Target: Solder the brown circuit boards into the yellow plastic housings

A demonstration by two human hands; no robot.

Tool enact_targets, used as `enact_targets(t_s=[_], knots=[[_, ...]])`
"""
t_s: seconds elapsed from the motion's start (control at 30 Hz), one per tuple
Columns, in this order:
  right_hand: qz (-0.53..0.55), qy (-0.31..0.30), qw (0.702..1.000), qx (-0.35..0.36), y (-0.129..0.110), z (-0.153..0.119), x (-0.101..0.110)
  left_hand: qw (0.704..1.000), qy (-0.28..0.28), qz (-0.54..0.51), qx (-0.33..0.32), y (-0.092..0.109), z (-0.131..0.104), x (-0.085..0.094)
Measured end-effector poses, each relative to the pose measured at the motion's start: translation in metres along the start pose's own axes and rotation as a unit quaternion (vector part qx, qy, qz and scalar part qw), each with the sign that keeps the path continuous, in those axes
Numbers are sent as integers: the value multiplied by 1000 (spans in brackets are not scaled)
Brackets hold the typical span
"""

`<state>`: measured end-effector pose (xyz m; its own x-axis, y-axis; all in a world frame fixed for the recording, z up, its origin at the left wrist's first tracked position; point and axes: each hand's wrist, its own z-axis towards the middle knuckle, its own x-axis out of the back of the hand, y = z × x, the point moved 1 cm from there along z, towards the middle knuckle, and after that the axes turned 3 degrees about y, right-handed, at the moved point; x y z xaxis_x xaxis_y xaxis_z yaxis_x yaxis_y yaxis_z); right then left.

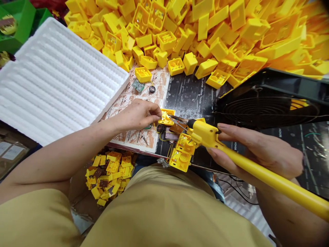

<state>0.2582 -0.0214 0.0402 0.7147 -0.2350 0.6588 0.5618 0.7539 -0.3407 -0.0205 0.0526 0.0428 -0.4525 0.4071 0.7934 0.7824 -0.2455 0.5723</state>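
Note:
My right hand (267, 147) is closed around a yellow soldering iron (205, 133) with a pistol-like body. Its tip points left, reaching the inside of a small open yellow plastic case (170, 113). At that case's left edge, the fingers of my left hand (137, 115) are pinched together; what lies between them is too small to make out. Just below sits a small round black speaker (161, 128) with thin wires. Nearer my body are two more open yellow cases, one (185, 144) above the other (180, 160), partly beside a brown circuit board (178, 128).
A big heap of yellow cases (164, 41) fills the far side. White ribbed foam (59, 75) lies left, a black fan (267, 103) stands right. Another case (143, 74), a green board (138, 85) and a speaker (152, 89) lie ahead. Yellow parts (110, 175) are piled below the table edge.

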Motion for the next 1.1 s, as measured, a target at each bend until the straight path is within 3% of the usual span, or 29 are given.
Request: enact_targets(t_s=[0.1,0.43,0.73,1.0,1.1], knots=[[19,-9,1000,-4,-1,0,-2,999,4,24,33,5,3,1],[102,-28,987,118,-2,28,-4,991,-38,126,32,20,15,8],[56,-101,972,206,4,42,2,981,-46,185,18,27,22,5],[61,-74,992,83,12,31,20,985,-56,164,24,26,23,6],[62,-35,996,46,14,17,19,984,-60,167,28,26,22,4]])
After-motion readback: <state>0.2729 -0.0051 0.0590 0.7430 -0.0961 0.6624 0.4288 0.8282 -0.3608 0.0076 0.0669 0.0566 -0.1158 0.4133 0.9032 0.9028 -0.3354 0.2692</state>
